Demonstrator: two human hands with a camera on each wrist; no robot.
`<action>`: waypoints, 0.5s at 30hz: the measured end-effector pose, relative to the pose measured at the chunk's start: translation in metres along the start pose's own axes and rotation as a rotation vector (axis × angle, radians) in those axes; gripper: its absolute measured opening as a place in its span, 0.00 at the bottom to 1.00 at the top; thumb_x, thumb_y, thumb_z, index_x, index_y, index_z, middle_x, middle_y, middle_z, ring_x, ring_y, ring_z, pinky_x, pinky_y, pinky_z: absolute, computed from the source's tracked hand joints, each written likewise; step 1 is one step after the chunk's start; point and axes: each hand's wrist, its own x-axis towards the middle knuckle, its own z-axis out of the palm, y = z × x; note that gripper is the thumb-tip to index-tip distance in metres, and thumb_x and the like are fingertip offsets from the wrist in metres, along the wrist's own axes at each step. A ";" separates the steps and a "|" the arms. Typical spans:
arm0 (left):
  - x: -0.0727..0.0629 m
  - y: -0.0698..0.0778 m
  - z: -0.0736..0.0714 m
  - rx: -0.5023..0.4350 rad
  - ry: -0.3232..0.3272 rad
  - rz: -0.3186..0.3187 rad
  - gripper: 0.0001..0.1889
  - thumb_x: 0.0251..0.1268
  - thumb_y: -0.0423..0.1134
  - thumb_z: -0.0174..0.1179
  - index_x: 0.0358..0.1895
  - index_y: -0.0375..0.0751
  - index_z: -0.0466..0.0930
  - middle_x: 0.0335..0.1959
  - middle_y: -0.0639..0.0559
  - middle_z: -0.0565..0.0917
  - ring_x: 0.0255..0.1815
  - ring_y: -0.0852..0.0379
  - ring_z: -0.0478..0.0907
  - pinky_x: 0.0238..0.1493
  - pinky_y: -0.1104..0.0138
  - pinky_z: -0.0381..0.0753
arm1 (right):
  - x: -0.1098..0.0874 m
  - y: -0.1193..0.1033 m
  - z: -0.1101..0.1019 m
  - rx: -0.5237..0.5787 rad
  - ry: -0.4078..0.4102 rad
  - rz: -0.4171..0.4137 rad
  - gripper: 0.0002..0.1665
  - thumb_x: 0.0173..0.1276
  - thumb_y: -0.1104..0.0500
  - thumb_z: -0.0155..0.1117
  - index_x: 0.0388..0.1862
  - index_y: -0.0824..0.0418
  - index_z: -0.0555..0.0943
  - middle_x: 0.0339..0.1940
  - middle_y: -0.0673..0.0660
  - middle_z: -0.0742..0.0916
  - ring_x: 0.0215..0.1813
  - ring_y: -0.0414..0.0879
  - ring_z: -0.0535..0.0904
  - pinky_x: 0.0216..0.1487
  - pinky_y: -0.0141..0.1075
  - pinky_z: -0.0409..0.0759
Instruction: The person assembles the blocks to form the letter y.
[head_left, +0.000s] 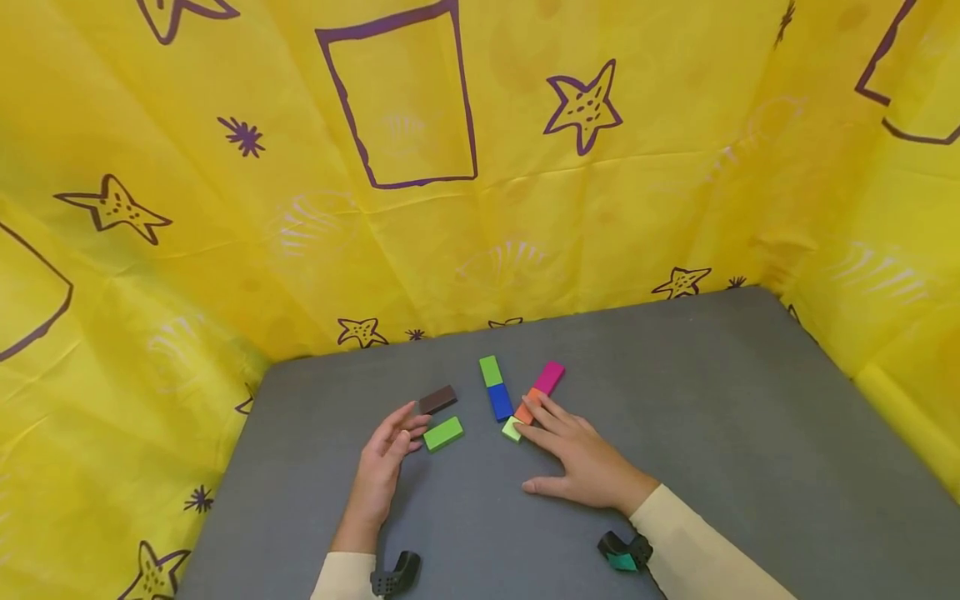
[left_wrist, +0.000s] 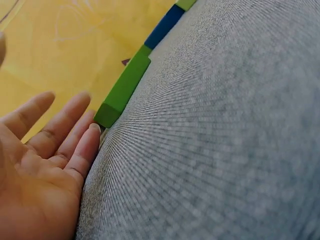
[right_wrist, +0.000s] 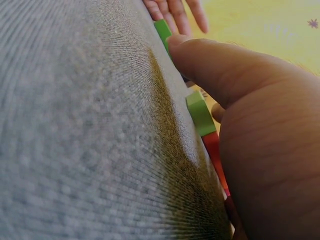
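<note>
**Right hand [head_left: 581, 458] spread at a V of blocks, left hand [head_left: 381, 458] loose by two more**

We see seven small blocks on a grey table [head_left: 712, 417]. Five form a V that widens away from the person. Its left arm is a green block [head_left: 491, 372] end to end with a blue block [head_left: 499, 403]; its right arm is a pink block [head_left: 551, 377] end to end with an orange block [head_left: 521, 413]. At the point sits a pale green block [head_left: 511, 430], against the orange one; we cannot tell whether it touches the blue.

The right hand is wide, its fingers fanned, one over the orange block and one at the pale green block's edge, the thumb well apart.

To the left of the V, a brown block [head_left: 438, 400] and a second green block [head_left: 444, 434] lie apart, one behind the other. The left hand is relaxed, gripping nothing, its fingertips right by both; we cannot tell whether they touch.

Behind the table we see a yellow curtain [head_left: 510, 208] with purple stars, and a black band at each wrist.
</note>
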 end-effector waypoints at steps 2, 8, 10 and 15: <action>0.000 -0.001 0.000 0.041 0.011 -0.033 0.25 0.87 0.32 0.55 0.81 0.31 0.68 0.67 0.31 0.81 0.68 0.40 0.79 0.64 0.66 0.78 | 0.000 0.000 0.000 -0.006 0.008 -0.007 0.52 0.73 0.29 0.71 0.88 0.51 0.68 0.91 0.54 0.57 0.90 0.55 0.43 0.76 0.71 0.60; 0.001 -0.004 0.003 0.192 0.040 -0.075 0.30 0.76 0.35 0.72 0.78 0.41 0.76 0.64 0.43 0.85 0.63 0.44 0.80 0.60 0.69 0.79 | 0.000 0.000 0.001 -0.032 0.041 -0.029 0.46 0.77 0.38 0.73 0.87 0.52 0.69 0.90 0.57 0.59 0.90 0.57 0.45 0.75 0.69 0.62; 0.001 -0.004 0.005 0.233 0.048 -0.065 0.31 0.73 0.34 0.75 0.76 0.41 0.78 0.63 0.45 0.86 0.62 0.45 0.81 0.60 0.69 0.79 | 0.000 0.000 0.001 -0.040 0.046 -0.033 0.44 0.77 0.41 0.73 0.86 0.52 0.71 0.90 0.57 0.60 0.90 0.57 0.46 0.75 0.69 0.63; 0.002 -0.004 0.010 0.373 0.065 -0.036 0.32 0.67 0.31 0.78 0.74 0.41 0.81 0.61 0.49 0.88 0.61 0.47 0.82 0.60 0.63 0.81 | 0.001 -0.001 0.000 -0.049 0.040 -0.024 0.41 0.78 0.43 0.73 0.85 0.52 0.73 0.89 0.58 0.62 0.89 0.58 0.47 0.76 0.68 0.63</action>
